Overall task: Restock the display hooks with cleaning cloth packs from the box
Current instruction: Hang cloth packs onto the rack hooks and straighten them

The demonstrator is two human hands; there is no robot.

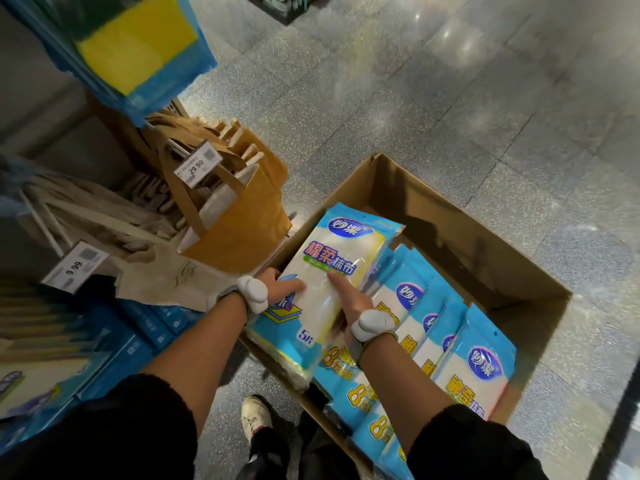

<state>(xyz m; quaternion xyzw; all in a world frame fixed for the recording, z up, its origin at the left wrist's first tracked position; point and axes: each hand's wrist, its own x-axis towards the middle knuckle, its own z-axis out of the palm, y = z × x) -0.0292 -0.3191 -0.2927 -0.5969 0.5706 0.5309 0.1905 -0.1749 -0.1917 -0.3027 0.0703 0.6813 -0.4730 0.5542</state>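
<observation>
A stack of blue-and-white cleaning cloth packs (341,261) is lifted at the left side of an open cardboard box (485,244) on the floor. My left hand (282,287) grips the stack's left edge, thumb on top. On the right side, my right hand (349,301) holds the stack, its index finger pressed flat on the top pack's clear window. Several more packs (474,372) stand in a row inside the box, at its right and near side. Both wrists wear white bands.
Brown paper bags (239,216) and beige tote bags hang on hooks at the left, with price tags 29.90 (195,164) and 9.99 (74,266). Blue-and-yellow packs (138,39) hang above. Blue boxes (114,348) fill the lower shelf. My shoe (256,415) stands beside the box.
</observation>
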